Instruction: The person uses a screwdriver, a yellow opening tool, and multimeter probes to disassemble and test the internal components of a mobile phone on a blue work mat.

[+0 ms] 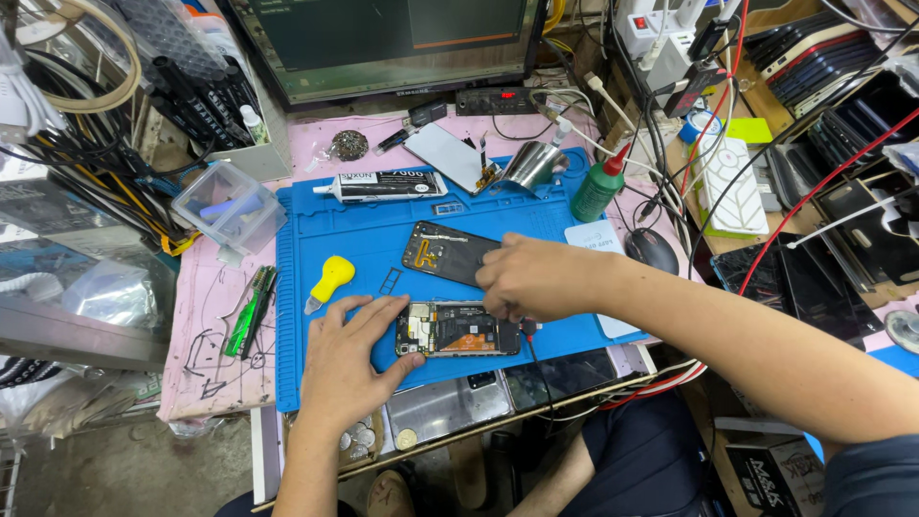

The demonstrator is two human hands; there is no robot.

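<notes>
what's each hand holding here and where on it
The left hand lies flat on the blue mat, fingertips pinning the opened phone at its left end. The right hand pinches a thin tool, mostly hidden, over the phone's right end.

You are sitting at a cramped phone-repair workshop bench.

Your desk [220, 316] carries a blue silicone repair mat [316, 239], and on it lie an opened phone [459, 328] with its circuit board bare and a detached back cover [445, 254]. Around you sit a glue tube [383, 185], a green squeeze bottle [598, 187], tangled cables [670, 124], a monitor [383, 43], and stacked phones [814, 57].
</notes>
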